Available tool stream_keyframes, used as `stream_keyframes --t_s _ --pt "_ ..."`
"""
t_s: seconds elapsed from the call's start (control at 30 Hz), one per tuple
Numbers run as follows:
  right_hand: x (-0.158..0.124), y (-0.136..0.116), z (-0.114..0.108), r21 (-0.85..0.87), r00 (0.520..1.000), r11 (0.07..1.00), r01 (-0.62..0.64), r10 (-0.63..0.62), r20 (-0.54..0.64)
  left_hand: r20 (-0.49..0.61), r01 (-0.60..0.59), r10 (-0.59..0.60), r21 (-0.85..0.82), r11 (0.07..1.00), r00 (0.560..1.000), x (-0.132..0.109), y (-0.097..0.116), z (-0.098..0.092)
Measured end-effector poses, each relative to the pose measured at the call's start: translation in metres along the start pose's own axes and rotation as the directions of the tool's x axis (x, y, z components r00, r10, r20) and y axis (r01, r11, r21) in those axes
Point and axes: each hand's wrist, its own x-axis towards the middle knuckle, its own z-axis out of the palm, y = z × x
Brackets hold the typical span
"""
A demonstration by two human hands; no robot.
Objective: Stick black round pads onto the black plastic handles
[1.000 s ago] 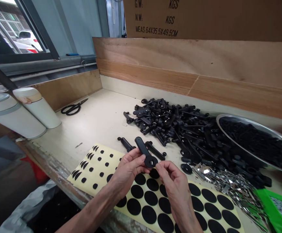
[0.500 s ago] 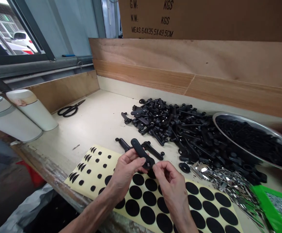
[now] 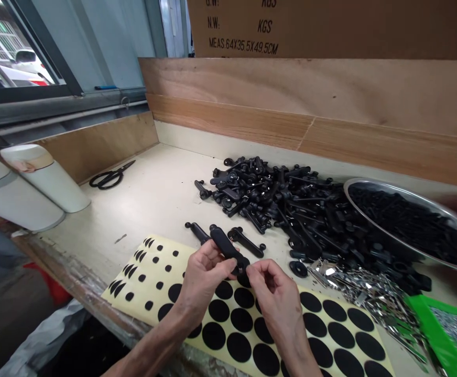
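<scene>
My left hand is closed on a black plastic lever, held just above a yellow sheet of round black stickers. The fingertips of my right hand pinch at the lever's round end; whether a sticker lies under them I cannot make out. Two more black levers lie on the bench just behind my hands. A loose black disc rests to the right of them.
A big heap of black levers fills the middle of the bench. A steel bowl of black parts, shiny metal clips and a green tray stand right. Scissors and white cylinders sit left.
Both hands and the lever have stayed together; my right fingertips closed in tighter on the lever's round end. The view drifted slightly.
</scene>
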Motion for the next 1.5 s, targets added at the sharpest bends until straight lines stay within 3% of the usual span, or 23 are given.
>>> stream_keyframes --t_s 0.1,0.3,0.37,0.47,0.53,0.7,0.8,0.93,1.0,1.07,1.13,1.17,1.23,1.27,1.33,1.4,1.5 --pt "-0.002 0.001 -0.001 -0.174 0.999 0.984 0.044 -0.044 0.005 -0.016 -0.004 0.005 0.028 1.0 1.0 -0.002 0.0 0.001" --pt "0.0 0.0 -0.013 -0.488 0.994 0.865 0.113 -0.101 0.051 -0.032 -0.021 0.023 0.054 0.998 0.999 -0.001 0.0 0.002" --pt "0.004 0.0 -0.018 -0.416 0.993 0.905 0.092 -0.054 0.103 -0.033 -0.004 0.005 0.038 0.999 0.999 0.001 0.0 0.001" --pt "0.009 0.0 -0.018 -0.048 0.977 0.999 0.0 0.01 0.212 0.005 0.017 -0.017 0.006 1.0 1.0 0.003 -0.001 0.0" --pt "0.01 0.001 -0.012 0.144 0.971 0.988 -0.062 0.026 0.239 0.042 0.024 -0.024 -0.004 1.0 0.999 0.003 -0.002 0.001" --pt "0.003 0.007 0.006 0.26 0.965 0.965 -0.031 -0.039 0.259 0.031 0.054 -0.055 0.045 0.998 0.998 -0.002 -0.003 -0.003" --pt "-0.004 0.006 0.013 0.322 0.938 0.947 -0.002 -0.11 0.329 -0.013 0.027 -0.026 0.085 0.996 1.0 -0.009 0.0 -0.009" --pt "-0.013 0.001 0.02 0.363 0.881 0.929 -0.064 -0.118 0.459 -0.054 0.037 -0.031 0.11 0.993 0.998 -0.028 0.017 -0.031" --pt "-0.016 0.001 0.022 0.308 0.893 0.948 -0.075 -0.074 0.444 -0.04 0.073 -0.067 0.151 0.986 0.997 -0.046 0.035 -0.056" --pt "-0.018 0.003 0.021 0.165 0.928 0.986 -0.023 -0.041 0.371 0.01 0.115 -0.122 0.268 0.956 0.992 -0.069 0.057 -0.095" --pt "-0.02 0.004 0.022 -0.032 0.946 0.994 0.109 -0.093 0.31 0.042 0.123 -0.168 0.517 0.847 0.985 -0.094 0.077 -0.141" --pt "-0.021 0.004 0.024 -0.127 0.942 0.973 0.194 -0.148 0.302 -0.027 0.114 -0.13 0.675 0.729 0.991 -0.104 0.083 -0.162" --pt "-0.025 0.002 0.032 -0.281 0.904 0.888 0.364 -0.265 0.336 -0.1 0.068 0.037 0.865 0.498 0.994 -0.116 0.087 -0.191" --pt "-0.027 0.0 0.039 -0.342 0.878 0.831 0.438 -0.313 0.363 -0.085 0.017 0.149 0.912 0.41 0.985 -0.117 0.083 -0.196" --pt "-0.032 -0.002 0.055 -0.448 0.826 0.703 0.552 -0.389 0.408 0.073 -0.152 0.265 0.944 0.293 0.961 -0.111 0.067 -0.188" --pt "-0.036 -0.001 0.07 -0.524 0.79 0.592 0.612 -0.442 0.425 0.28 -0.333 0.255 0.923 0.194 0.925 -0.097 0.045 -0.166" --pt "-0.041 0.003 0.086 -0.587 0.802 0.55 0.594 -0.456 0.384 0.431 -0.445 0.216 0.895 0.018 0.876 -0.077 0.017 -0.137"
